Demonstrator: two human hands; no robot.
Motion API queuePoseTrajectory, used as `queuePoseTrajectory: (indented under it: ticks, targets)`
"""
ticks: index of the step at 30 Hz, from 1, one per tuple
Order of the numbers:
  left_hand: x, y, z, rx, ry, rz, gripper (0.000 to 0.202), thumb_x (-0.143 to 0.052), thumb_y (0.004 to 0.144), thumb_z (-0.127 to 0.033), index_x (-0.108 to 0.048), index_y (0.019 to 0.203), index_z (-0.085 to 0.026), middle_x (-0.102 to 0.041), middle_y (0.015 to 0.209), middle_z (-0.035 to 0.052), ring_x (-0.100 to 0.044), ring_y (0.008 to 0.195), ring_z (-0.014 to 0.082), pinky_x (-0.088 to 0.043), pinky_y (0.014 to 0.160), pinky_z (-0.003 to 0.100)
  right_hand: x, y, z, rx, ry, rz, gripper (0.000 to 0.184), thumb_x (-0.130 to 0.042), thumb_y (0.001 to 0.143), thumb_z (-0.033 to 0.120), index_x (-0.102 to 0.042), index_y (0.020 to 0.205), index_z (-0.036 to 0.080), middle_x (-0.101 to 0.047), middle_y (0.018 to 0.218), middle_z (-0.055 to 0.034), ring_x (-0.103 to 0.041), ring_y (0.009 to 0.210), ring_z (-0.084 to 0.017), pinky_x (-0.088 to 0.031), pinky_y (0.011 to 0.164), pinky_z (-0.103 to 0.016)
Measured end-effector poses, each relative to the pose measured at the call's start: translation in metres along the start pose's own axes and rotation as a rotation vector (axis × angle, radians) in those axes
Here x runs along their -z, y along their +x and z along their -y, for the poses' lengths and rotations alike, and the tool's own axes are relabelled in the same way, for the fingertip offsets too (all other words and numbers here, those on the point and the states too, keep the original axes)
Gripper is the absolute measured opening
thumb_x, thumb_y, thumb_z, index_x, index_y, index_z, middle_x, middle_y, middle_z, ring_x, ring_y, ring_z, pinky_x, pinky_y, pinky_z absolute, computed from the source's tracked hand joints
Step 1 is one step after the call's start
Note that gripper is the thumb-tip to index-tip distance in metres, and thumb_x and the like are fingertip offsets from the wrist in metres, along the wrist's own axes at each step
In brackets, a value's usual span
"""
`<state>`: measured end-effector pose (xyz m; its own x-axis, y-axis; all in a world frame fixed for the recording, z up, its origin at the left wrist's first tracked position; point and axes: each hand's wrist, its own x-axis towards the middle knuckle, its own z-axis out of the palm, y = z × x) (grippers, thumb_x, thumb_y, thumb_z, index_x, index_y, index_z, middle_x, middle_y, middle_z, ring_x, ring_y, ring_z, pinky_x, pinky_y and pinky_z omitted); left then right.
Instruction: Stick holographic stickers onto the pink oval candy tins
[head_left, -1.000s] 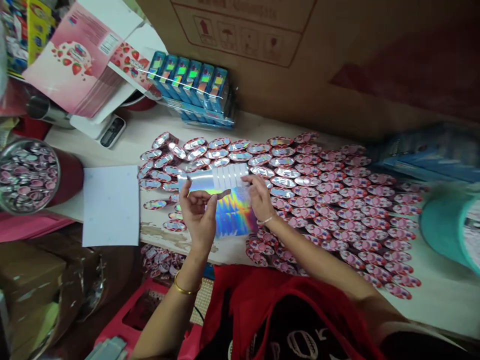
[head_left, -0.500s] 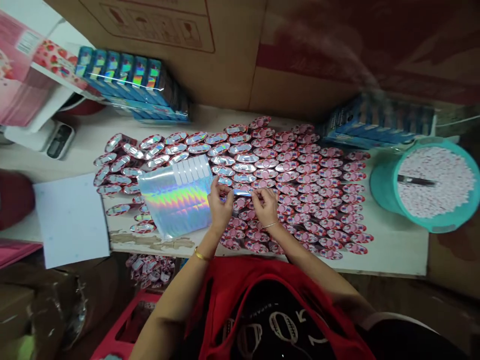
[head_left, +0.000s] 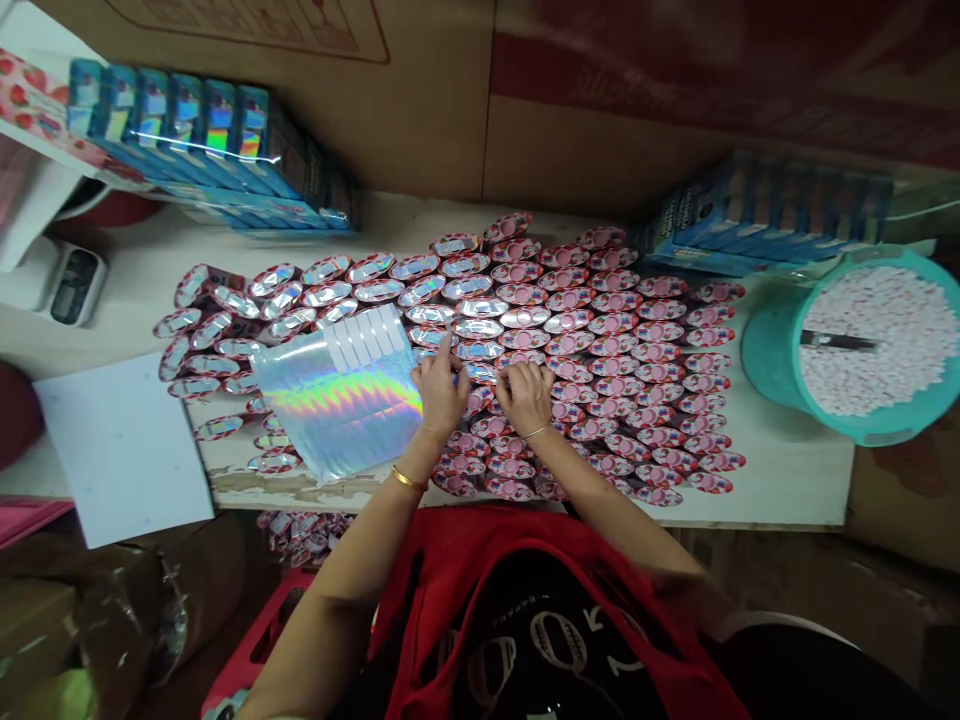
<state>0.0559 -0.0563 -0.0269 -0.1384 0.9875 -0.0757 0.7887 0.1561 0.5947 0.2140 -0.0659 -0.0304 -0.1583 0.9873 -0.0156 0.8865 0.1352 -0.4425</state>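
Note:
My left hand and my right hand are close together over the rows of packs, fingers curled in and closed. Between them a short shiny silver sticker strip lies at the top of one pack, its ends at my fingertips and partly hidden by them. Left of my left hand, a holographic silver sheet carrying several pale strips rests on the packs. Many small red-and-pink oval-topped packs stand upright around my hands; those to the left and middle have silver tops, those to the right pink ones.
A turquoise bucket full of small white pieces stands at the right, a dark tool lying on top. Blue boxes wrapped in film stand at the back left, more blue boxes at the back right. A white board overhangs the left front edge.
Both hands have lowered slightly onto the pack with the strip, which was stretched in the air between my fingertips before. The camera view has shifted a little.

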Motion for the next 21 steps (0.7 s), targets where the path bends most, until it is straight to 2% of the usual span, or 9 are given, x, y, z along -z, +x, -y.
queuePoseTrajectory:
  ticks: [3,5,7,9,12,14,17,21]
  targets:
    - [0.002,0.001,-0.001,-0.006,0.015,-0.059,0.056,-0.055,0.083,-0.023,-0.046,0.137,-0.015,-0.062,0.109,0.0123,-0.053,0.104,0.0289,-0.035,0.09,0.042,0.003,0.003,0.0,-0.023,0.077,-0.011,0.021,-0.049,0.089,0.023,-0.058,0.107,0.018,-0.066,0.098,-0.0087,-0.053,0.095,-0.024,-0.032,0.089,-0.04]
    - [0.011,0.0,-0.004,-0.011,-0.057,-0.122,0.046,-0.058,0.082,-0.024,-0.054,0.127,-0.014,-0.058,0.114,0.0141,-0.051,0.109,0.029,-0.036,0.092,0.042,0.008,0.005,0.001,-0.047,0.193,-0.04,0.026,-0.05,0.089,0.026,-0.057,0.113,0.019,-0.064,0.103,-0.0092,-0.054,0.098,-0.024,-0.035,0.091,-0.041]
    - [0.025,-0.006,-0.01,-0.015,-0.201,-0.18,0.028,-0.061,0.082,-0.026,-0.06,0.108,-0.017,-0.058,0.109,0.0113,-0.051,0.109,0.0263,-0.038,0.094,0.04,0.015,0.007,0.005,-0.131,0.386,-0.095,0.031,-0.051,0.09,0.037,-0.057,0.115,0.019,-0.063,0.105,-0.0097,-0.055,0.098,-0.023,-0.039,0.089,-0.039]
    - [0.041,-0.017,-0.019,0.015,-0.381,-0.211,0.015,-0.064,0.082,-0.03,-0.06,0.091,-0.02,-0.057,0.099,0.0069,-0.053,0.102,0.0219,-0.04,0.093,0.036,0.021,0.006,0.011,-0.259,0.654,-0.1,0.039,-0.051,0.09,0.049,-0.059,0.114,0.019,-0.062,0.103,-0.0091,-0.056,0.093,-0.021,-0.044,0.085,-0.036]
    - [0.055,-0.043,-0.032,0.172,-0.62,-0.195,0.016,-0.065,0.082,-0.035,-0.057,0.082,-0.02,-0.056,0.089,0.0026,-0.054,0.089,0.0166,-0.043,0.084,0.03,0.027,0.001,0.023,-0.387,1.012,0.099,0.043,-0.057,0.083,0.059,-0.064,0.097,0.019,-0.063,0.089,-0.0045,-0.055,0.076,-0.016,-0.047,0.073,-0.031]
    - [0.052,-0.06,-0.037,0.319,-0.714,-0.189,0.018,-0.065,0.082,-0.036,-0.057,0.081,-0.02,-0.055,0.085,0.0009,-0.052,0.083,0.0147,-0.043,0.08,0.028,0.028,-0.006,0.028,-0.407,1.112,0.215,0.04,-0.064,0.076,0.06,-0.062,0.08,0.02,-0.06,0.075,-0.0005,-0.051,0.067,-0.014,-0.044,0.066,-0.028]
    - [0.036,-0.078,-0.034,0.471,-0.718,-0.248,0.017,-0.066,0.08,-0.034,-0.056,0.078,-0.019,-0.053,0.08,-0.0004,-0.05,0.077,0.0137,-0.043,0.078,0.028,0.029,-0.013,0.026,-0.379,1.05,0.22,0.037,-0.062,0.078,0.056,-0.056,0.07,0.02,-0.054,0.065,0.0023,-0.044,0.059,-0.012,-0.04,0.06,-0.027]
    - [0.015,-0.086,-0.025,0.441,-0.45,-0.327,0.016,-0.063,0.081,-0.029,-0.055,0.071,-0.02,-0.055,0.08,0.0009,-0.053,0.085,0.0168,-0.042,0.086,0.033,0.03,-0.013,0.013,-0.182,0.629,0.181,0.03,-0.056,0.087,0.043,-0.056,0.068,0.02,-0.057,0.068,0.0,-0.048,0.066,-0.015,-0.038,0.068,-0.03]
